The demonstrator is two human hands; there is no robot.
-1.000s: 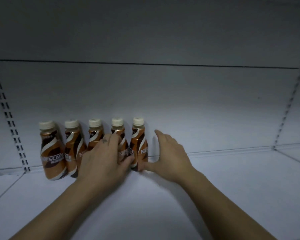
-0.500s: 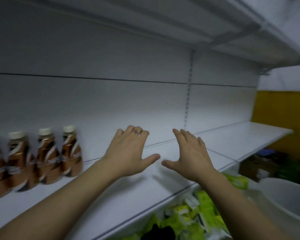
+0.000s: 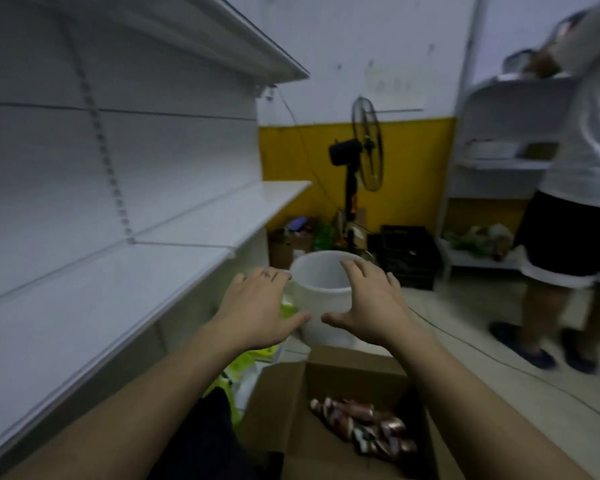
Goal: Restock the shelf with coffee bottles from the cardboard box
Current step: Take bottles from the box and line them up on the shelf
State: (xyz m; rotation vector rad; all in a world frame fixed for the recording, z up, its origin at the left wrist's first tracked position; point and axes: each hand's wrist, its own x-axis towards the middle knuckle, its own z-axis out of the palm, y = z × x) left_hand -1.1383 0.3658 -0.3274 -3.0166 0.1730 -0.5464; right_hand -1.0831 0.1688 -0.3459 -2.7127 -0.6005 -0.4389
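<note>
Left hand [image 3: 257, 310] and right hand [image 3: 371, 306] hover spread, holding nothing, above the open brown cardboard box [image 3: 354, 372], where brown-and-white plastic coffee bottles [image 3: 364, 427] lie awaiting the white metal shelf [image 3: 84, 306] alongside: restocking looks unfinished.

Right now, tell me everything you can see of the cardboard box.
The cardboard box is plain brown, its top open and its left flap folded outward. It sits low at bottom centre of the view, with a white bucket right behind it; whether they touch is unclear. A few brown coffee bottles lie on their sides inside. The left hand and right hand, both open, hover above it; neither touches it.
</note>
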